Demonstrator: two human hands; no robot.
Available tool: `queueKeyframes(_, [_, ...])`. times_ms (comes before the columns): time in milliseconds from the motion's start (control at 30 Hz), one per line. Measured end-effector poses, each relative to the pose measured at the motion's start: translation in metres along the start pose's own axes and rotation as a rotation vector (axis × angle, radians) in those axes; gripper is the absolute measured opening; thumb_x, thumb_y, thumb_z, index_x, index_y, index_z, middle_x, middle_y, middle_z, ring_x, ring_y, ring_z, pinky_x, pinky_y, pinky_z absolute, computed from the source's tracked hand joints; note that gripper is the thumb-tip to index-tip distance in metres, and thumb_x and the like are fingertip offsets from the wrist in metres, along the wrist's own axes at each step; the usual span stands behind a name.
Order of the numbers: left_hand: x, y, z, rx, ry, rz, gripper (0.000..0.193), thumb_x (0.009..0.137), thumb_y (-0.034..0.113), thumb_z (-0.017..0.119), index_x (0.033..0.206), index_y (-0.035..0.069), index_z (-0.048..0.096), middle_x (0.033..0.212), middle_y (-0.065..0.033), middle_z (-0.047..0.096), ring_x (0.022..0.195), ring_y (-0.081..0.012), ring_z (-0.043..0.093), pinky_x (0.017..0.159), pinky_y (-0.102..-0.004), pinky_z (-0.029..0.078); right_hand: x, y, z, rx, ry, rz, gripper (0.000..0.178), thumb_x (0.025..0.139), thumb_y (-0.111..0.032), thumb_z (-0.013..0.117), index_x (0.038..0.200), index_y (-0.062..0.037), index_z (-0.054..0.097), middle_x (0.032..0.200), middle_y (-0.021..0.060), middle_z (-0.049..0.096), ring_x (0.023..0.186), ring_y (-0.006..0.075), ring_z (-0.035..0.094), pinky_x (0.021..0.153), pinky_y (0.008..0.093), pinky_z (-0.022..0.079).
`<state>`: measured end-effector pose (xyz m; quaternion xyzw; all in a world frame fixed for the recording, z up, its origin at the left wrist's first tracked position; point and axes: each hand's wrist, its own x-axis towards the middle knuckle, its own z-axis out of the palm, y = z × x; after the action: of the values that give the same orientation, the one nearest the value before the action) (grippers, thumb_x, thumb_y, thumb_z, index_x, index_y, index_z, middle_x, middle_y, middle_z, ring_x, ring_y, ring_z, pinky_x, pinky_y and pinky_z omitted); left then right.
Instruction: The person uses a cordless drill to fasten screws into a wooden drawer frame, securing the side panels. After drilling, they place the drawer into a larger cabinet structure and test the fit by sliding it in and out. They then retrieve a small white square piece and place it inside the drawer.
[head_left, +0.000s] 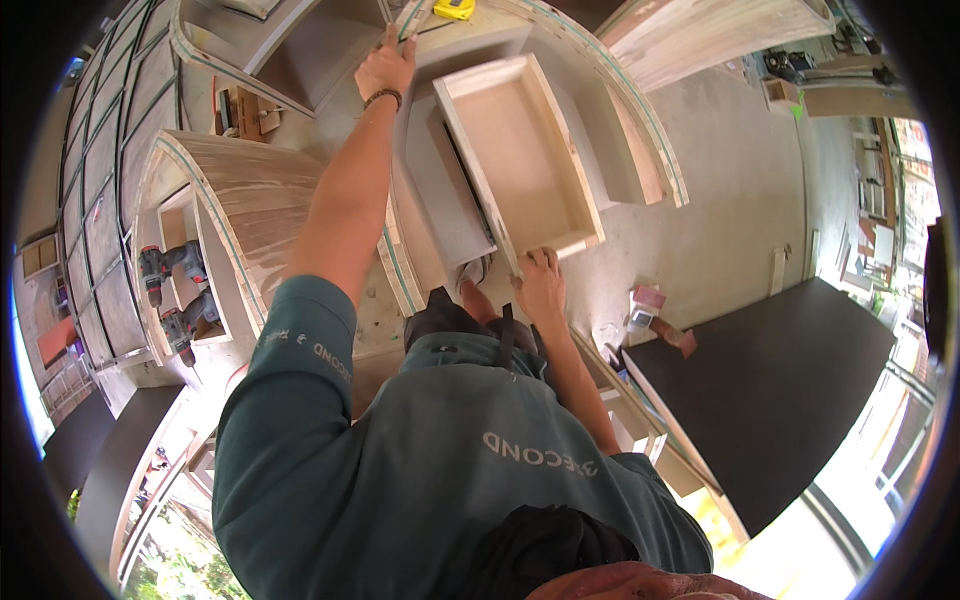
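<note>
A pale wooden drawer (pixel 535 160) sits tilted at the front of a curved wooden cabinet (pixel 640 130). My right hand (pixel 541 285) is closed over the drawer's near left corner, fingers on its front rim and thumb along the side. Farther off, my left hand (pixel 385 72) reaches up to the cabinet's top edge; its fingers are apart and lie against the wood beside a narrow strip. Whatever is under those fingertips is too small to make out. A yellow tape measure (pixel 454 9) lies on the cabinet top, just right of my left hand.
Another curved cabinet (pixel 225 190) stands at left, with two cordless drills (pixel 182 262) in its opening. A large black panel (pixel 770 390) lies at right, next to a sanding block or small reddish piece (pixel 676 336). More curved cabinet work (pixel 300 60) stands at the far left.
</note>
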<state>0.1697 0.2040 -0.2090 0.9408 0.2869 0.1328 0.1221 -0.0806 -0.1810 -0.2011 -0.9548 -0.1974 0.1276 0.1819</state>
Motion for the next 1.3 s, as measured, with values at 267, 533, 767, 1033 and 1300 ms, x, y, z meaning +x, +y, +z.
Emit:
queueKeyframes(267, [-0.001,-0.001,0.002,-0.005,0.002,-0.032,0.061,0.1,0.063,0.041,0.148,0.028,0.049,0.109,-0.0182,0.072,0.095,-0.0375,0.072,0.08,-0.05,0.059,-0.126,0.036,-0.009,0.0,-0.256,0.236,0.036,0.07,-0.011,0.08,0.106,-0.01,0.075,0.124,0.0116,0.06,0.126,0.0349,0.05,0.1,0.0442,0.05])
queueKeyframes(533, [0.001,0.002,-0.002,-0.047,-0.013,-0.04,0.062,0.097,0.064,0.045,0.149,0.029,0.047,0.113,-0.0197,0.071,0.101,-0.04,0.07,0.085,-0.0511,0.057,-0.185,0.067,-0.001,-0.111,-0.459,0.348,0.038,0.066,-0.013,0.084,0.104,-0.0121,0.076,0.126,0.0111,0.06,0.128,0.0324,0.051,0.096,0.0438,0.053])
queueKeyframes(767, [-0.001,0.004,-0.004,0.006,-0.006,-0.028,0.062,0.098,0.063,0.044,0.149,0.027,0.048,0.113,-0.018,0.072,0.099,-0.0374,0.072,0.083,-0.0487,0.058,-0.14,0.056,0.005,-0.162,-0.449,0.305,0.042,0.072,-0.006,0.076,0.113,-0.0128,0.068,0.128,0.0097,0.058,0.125,0.0338,0.053,0.091,0.0485,0.056])
queueKeyframes(1033, [-0.002,0.002,-0.006,-0.026,-0.008,-0.029,0.062,0.098,0.062,0.043,0.149,0.027,0.048,0.115,-0.0193,0.071,0.102,-0.0377,0.071,0.086,-0.0498,0.057,-0.077,-0.006,-0.045,0.08,-0.024,0.133,0.053,0.075,-0.007,0.073,0.127,-0.0128,0.063,0.132,0.0129,0.053,0.126,0.0372,0.051,0.094,0.0471,0.055])
queueKeyframes(1300, [0.002,0.005,-0.015,-0.112,-0.062,-0.17,0.069,0.094,0.066,0.047,0.143,0.017,0.053,0.112,-0.0217,0.072,0.104,-0.0388,0.07,0.09,-0.0488,0.055,-0.134,0.006,-0.037,0.14,0.007,0.431,0.051,0.08,-0.018,0.077,0.129,-0.0144,0.063,0.135,0.0139,0.053,0.127,0.0373,0.051,0.098,0.0478,0.051])
